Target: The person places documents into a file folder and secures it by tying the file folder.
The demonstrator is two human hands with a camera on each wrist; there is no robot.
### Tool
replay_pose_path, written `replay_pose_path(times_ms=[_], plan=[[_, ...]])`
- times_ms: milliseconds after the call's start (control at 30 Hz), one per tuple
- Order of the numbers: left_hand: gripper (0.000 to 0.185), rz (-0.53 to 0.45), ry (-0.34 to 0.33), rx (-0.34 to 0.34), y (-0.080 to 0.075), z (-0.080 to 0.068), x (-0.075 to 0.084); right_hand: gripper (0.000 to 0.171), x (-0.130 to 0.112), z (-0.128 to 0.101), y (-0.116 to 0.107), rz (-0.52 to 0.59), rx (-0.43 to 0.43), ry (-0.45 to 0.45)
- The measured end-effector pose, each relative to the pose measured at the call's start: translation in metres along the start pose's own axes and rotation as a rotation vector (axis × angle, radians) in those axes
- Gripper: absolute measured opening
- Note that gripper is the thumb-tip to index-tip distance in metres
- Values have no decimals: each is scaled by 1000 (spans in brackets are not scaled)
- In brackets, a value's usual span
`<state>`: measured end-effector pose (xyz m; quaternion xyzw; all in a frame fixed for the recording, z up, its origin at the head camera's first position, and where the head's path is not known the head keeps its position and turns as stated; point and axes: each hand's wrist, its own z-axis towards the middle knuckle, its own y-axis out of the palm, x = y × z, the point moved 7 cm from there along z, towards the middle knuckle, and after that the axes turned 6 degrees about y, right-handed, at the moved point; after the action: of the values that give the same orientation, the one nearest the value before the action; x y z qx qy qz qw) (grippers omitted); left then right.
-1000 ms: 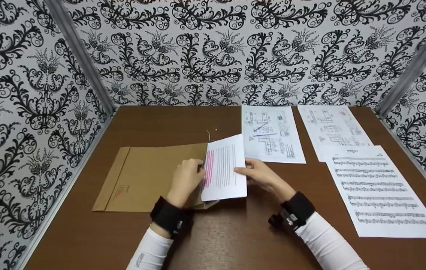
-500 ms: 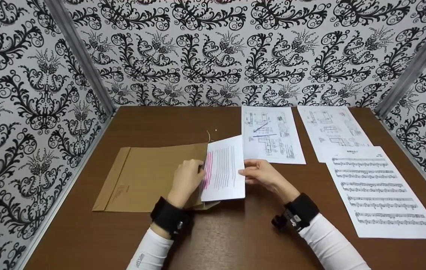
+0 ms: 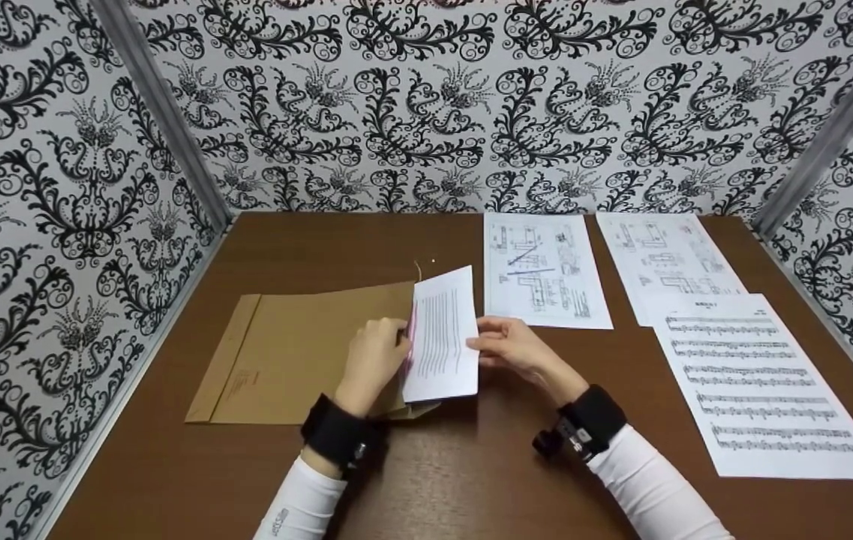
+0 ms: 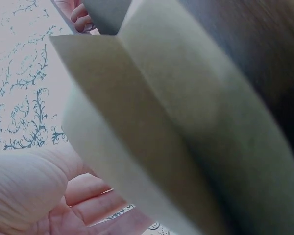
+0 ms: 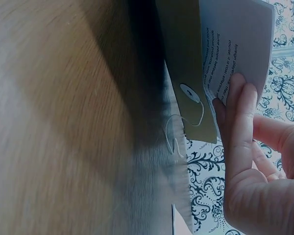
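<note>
Fingers [image 3: 488, 330] of our right hand [image 3: 518, 349] pinch the outer edge of a white printed sheet [image 3: 441, 337], lined with text and pink highlighting, standing half inside a brown string-tie envelope [image 3: 306, 352]. Our left hand [image 3: 372, 358] grips the envelope's open mouth. Both lie left of centre on the desk [image 3: 441, 472], towards its near edge.

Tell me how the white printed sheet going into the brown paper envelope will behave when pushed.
The white printed sheet is probably floppy: it rises off the table, bowed between both hands. Thin and light, it may buckle at the brown paper envelope mouth unless the right hand pushes evenly.
</note>
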<state>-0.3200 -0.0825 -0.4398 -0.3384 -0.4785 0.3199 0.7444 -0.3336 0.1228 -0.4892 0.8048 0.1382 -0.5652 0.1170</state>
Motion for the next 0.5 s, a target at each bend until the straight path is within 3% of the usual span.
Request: replay_pose_path(times_ms=[500], plan=[[27,39,34,5,-2,-1,1,47,2,4,4,21,-50,-36]])
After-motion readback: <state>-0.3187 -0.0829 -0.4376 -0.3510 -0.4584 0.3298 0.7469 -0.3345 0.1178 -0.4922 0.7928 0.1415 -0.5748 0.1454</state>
